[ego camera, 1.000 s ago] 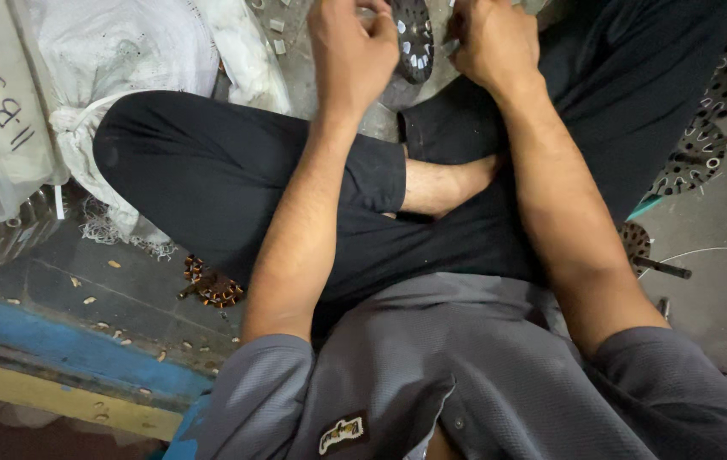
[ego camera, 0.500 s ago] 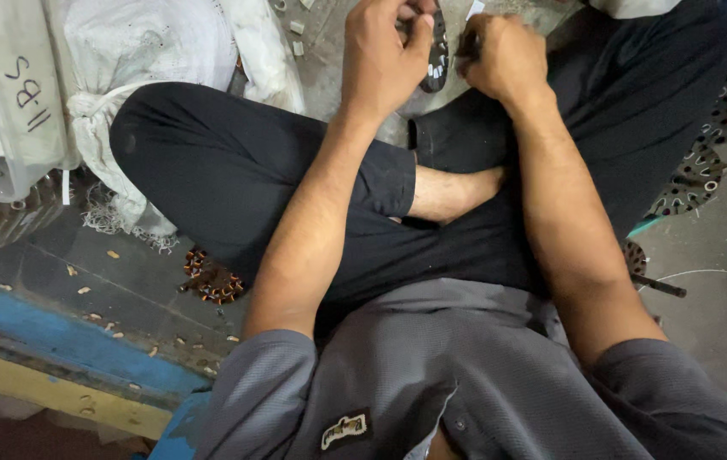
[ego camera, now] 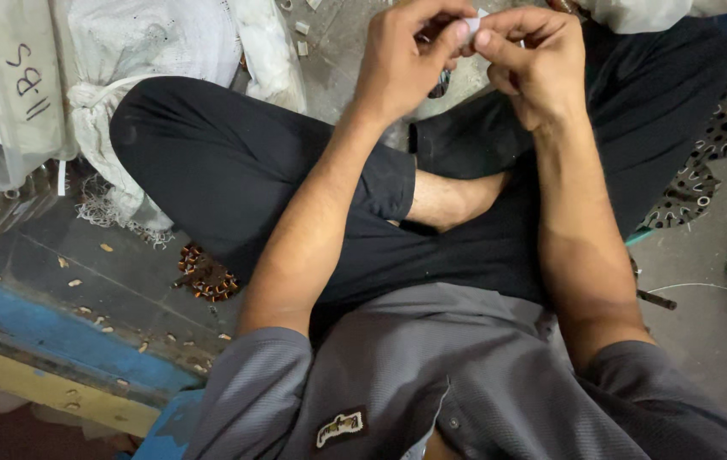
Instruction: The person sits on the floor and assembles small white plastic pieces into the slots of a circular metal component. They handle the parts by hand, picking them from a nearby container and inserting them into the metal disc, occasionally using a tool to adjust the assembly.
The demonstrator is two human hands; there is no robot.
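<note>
At the top centre of the frame the left hand (ego camera: 406, 64) and the right hand (ego camera: 534, 64) meet, fingertips together, both pinching a small white piece (ego camera: 471, 25) between thumb and forefinger; each grip is closed on that piece, which sits at the very top of the frame between the two hands and is too small to tell what it is. Just below the left fingers a dark toothed metal part (ego camera: 442, 83) shows only in part behind the hand. The person sits cross-legged on the floor (ego camera: 712, 332) in black trousers (ego camera: 235, 170) and a grey shirt (ego camera: 431, 375), with a bare foot (ego camera: 457, 200) tucked in at the middle. In the upper left lie white sacks (ego camera: 150, 51). At the right edge flat perforated metal discs (ego camera: 721, 145) rest on the floor, and a thin white wire (ego camera: 721, 288) runs beside them. Lower left of the knee lies a small copper-coloured coil (ego camera: 206, 274), near a blue painted strip (ego camera: 57, 336).
</note>
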